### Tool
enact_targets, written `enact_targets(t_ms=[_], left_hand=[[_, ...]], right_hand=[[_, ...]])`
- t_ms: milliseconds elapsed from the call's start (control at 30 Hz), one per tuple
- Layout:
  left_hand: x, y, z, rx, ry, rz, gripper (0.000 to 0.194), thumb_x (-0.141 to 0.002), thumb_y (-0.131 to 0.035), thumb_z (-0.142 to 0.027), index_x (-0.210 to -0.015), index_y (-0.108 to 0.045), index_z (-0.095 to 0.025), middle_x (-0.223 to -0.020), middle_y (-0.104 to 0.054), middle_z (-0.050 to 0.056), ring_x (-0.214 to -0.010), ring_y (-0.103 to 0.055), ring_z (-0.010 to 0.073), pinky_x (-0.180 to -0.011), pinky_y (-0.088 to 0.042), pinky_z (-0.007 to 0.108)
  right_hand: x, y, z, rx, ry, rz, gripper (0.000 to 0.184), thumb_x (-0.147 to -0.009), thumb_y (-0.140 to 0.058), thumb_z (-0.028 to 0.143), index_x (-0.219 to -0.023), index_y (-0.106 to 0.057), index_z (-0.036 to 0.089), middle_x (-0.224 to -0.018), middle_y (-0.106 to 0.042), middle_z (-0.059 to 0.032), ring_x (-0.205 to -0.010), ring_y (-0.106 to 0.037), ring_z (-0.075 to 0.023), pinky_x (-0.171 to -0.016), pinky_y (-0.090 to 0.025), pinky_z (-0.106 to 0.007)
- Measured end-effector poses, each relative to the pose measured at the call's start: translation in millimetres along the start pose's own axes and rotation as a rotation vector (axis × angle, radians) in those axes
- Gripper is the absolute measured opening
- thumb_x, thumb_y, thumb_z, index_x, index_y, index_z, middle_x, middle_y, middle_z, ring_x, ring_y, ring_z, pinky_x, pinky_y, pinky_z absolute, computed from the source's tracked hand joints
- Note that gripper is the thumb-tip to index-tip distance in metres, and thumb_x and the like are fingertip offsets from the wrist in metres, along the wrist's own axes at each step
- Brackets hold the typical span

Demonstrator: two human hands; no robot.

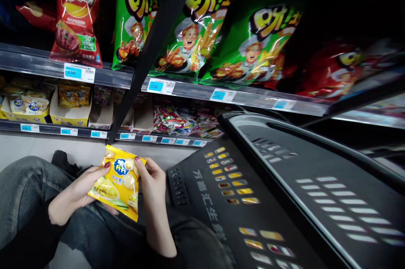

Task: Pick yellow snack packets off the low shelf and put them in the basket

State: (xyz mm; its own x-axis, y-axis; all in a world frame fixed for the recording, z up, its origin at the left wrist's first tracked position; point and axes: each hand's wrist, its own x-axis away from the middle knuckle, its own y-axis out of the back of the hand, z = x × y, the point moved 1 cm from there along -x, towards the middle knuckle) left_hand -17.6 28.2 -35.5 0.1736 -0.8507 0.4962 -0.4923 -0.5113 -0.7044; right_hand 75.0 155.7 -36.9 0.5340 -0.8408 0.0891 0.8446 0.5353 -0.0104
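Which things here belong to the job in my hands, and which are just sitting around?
In the job:
- yellow snack packet, held by the left hand and right hand
- dark shopping basket alongside, possibly

Just around:
- red Lay's bag, upper shelf
- green snack bags, upper shelf
- yellow-sided carton, lower shelf

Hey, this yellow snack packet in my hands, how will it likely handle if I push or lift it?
The yellow packet is probably light, being small and pouch-like. It may flex rather than stay stiff, judging by its film-like wrapper and crimped edges. Its glossy highlights suggest it could feel slippery, though your left hand and right hand both grip it.
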Motion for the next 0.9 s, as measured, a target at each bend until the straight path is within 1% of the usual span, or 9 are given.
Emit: enact_targets(t_ms=[267, 400, 500, 567, 633, 700, 767, 833, 900], left_hand=[[-0.2, -0.2, 1.4, -0.055, -0.028, -0.03, 0.041, -0.082, -0.052, -0.031, -0.109, -0.055, 0.0, -0.09, -0.069, 0.022, -0.065, -0.067, 0.0314, -0.041, -0.055, 0.04], [-0.4, 3.2, 2.4, -0.103, -0.054, -0.011, 0.04, -0.071, -0.067, -0.025, -0.105, -0.055, -0.006, -0.091, -0.069, 0.019, -0.071, -0.067, 0.032, -0.045, -0.056, 0.041], [0.3, 4.1, 1.6, -0.058, -0.049, 0.1, 0.038, -0.071, -0.067, -0.032, -0.1, -0.057, -0.009, -0.092, -0.068, 0.016, -0.08, -0.065, 0.032, -0.055, -0.056, 0.042], [0.3, 3.0, 2.2, -0.004, -0.029, 0.214, 0.041, -0.078, -0.056, -0.044, -0.101, -0.058, -0.011, -0.094, -0.066, 0.015, -0.087, -0.063, 0.0303, -0.064, -0.055, 0.044], [-0.6, 2.1, 5.2, -0.031, -0.023, 0.269, 0.038, -0.081, -0.052, -0.045, -0.1, -0.059, -0.014, -0.097, -0.064, 0.012, -0.089, -0.062, 0.0264, -0.068, -0.054, 0.042], [-1.9, 1.6, 10.3, -0.142, -0.011, 0.263, 0.027, -0.078, -0.06, -0.036, -0.095, -0.061, -0.016, -0.096, -0.062, 0.009, -0.087, -0.061, 0.0229, -0.067, -0.054, 0.038], [-2.6, 0.4, 15.9, -0.268, 0.052, 0.282, 0.025, -0.074, -0.065, -0.03, -0.093, -0.062, -0.015, -0.092, -0.062, 0.009, -0.082, -0.062, 0.0215, -0.065, -0.053, 0.035], [-2.7, -1.9, 19.7, -0.378, 0.11, 0.316, 0.027, -0.073, -0.065, -0.032, -0.092, -0.063, -0.013, -0.083, -0.063, 0.008, -0.076, -0.063, 0.0202, -0.062, -0.051, 0.032], [-2.9, -4.4, 20.8, -0.449, 0.122, 0.33, 0.028, -0.072, -0.066, -0.036, -0.087, -0.064, -0.012, -0.074, -0.063, 0.007, -0.073, -0.062, 0.0191, -0.06, -0.05, 0.029]], right_hand=[[0.6, -0.5, -1.0, -0.017, -0.018, 0.013, 0.03, -0.069, -0.064, 0.041, -0.059, -0.048, 0.017, -0.054, -0.041, 0.0051, -0.052, -0.039, -0.0097, -0.05, -0.036, -0.022], [2.2, -0.8, 1.3, -0.07, -0.036, 0.018, 0.03, -0.068, -0.066, 0.039, -0.058, -0.048, 0.018, -0.054, -0.042, 0.005, -0.054, -0.041, -0.0104, -0.051, -0.036, -0.022], [1.5, -1.3, 3.2, -0.177, -0.067, 0.041, 0.026, -0.067, -0.067, 0.039, -0.063, -0.052, 0.018, -0.057, -0.046, 0.0039, -0.056, -0.044, -0.0116, -0.053, -0.037, -0.023], [-0.5, -2.1, 3.5, -0.355, -0.131, 0.059, 0.023, -0.066, -0.067, 0.038, -0.07, -0.054, 0.02, -0.062, -0.05, 0.0033, -0.057, -0.046, -0.012, -0.055, -0.039, -0.023], [-2.6, -4.1, 3.0, -0.601, -0.213, 0.097, 0.023, -0.064, -0.069, 0.035, -0.072, -0.052, 0.021, -0.065, -0.049, 0.0035, -0.058, -0.047, -0.0113, -0.056, -0.041, -0.023], [-3.2, -7.1, 2.6, -0.828, -0.236, 0.164, 0.025, -0.062, -0.069, 0.033, -0.066, -0.047, 0.022, -0.059, -0.041, 0.0058, -0.051, -0.042, -0.009, -0.05, -0.039, -0.021], [-1.2, -10.4, 2.7, -0.961, -0.211, 0.238, 0.028, -0.066, -0.064, 0.03, -0.061, -0.038, 0.022, -0.054, -0.026, 0.0088, -0.043, -0.028, -0.0065, -0.041, -0.032, -0.016], [2.0, -13.5, 2.5, -0.991, -0.185, 0.28, 0.028, -0.072, -0.057, 0.026, -0.062, -0.032, 0.022, -0.055, -0.015, 0.01, -0.04, -0.013, -0.0057, -0.037, -0.021, -0.013], [3.7, -16.8, 1.5, -0.912, -0.169, 0.301, 0.027, -0.077, -0.052, 0.026, -0.063, -0.029, 0.022, -0.056, -0.012, 0.0101, -0.042, -0.004, -0.0061, -0.035, -0.013, -0.012]])
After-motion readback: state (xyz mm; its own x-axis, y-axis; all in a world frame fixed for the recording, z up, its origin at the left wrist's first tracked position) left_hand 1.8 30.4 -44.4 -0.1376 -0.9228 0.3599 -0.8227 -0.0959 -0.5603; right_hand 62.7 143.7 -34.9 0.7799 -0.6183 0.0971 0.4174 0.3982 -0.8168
